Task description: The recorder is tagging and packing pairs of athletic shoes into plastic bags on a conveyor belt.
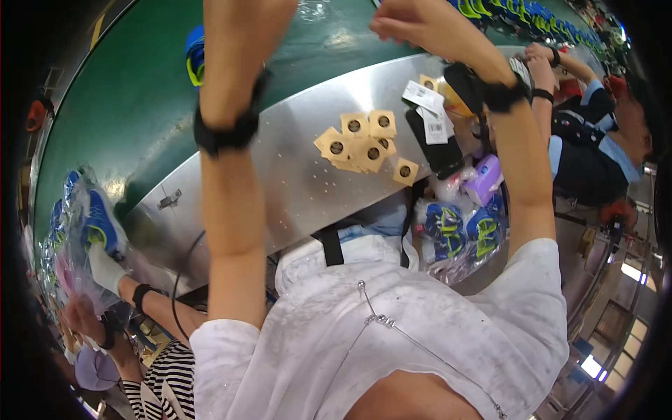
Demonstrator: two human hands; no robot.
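Note:
My left hand (245, 35) reaches to the upper edge over the green surface, blurred, its fingers cut off from view. To its right, my right hand (409, 22) is also at the upper edge. Its visible fingers are curled together, and whatever they may hold is hidden. Both wrists wear black bands. A blue shoe with a lime-green edge (196, 57) is partly hidden behind my left forearm. Below and between my arms, several tan square cards with dark round marks (360, 145) lie loosely piled on a metal plate (287, 182).
White tags (435, 126) lie on a black item (441, 154) beside my right forearm. Below them sit a purple box (483, 178) and bagged blue shoes (462, 234). Co-workers' hands are at the right (542, 66) and lower left (105, 269), near more bagged shoes (98, 217).

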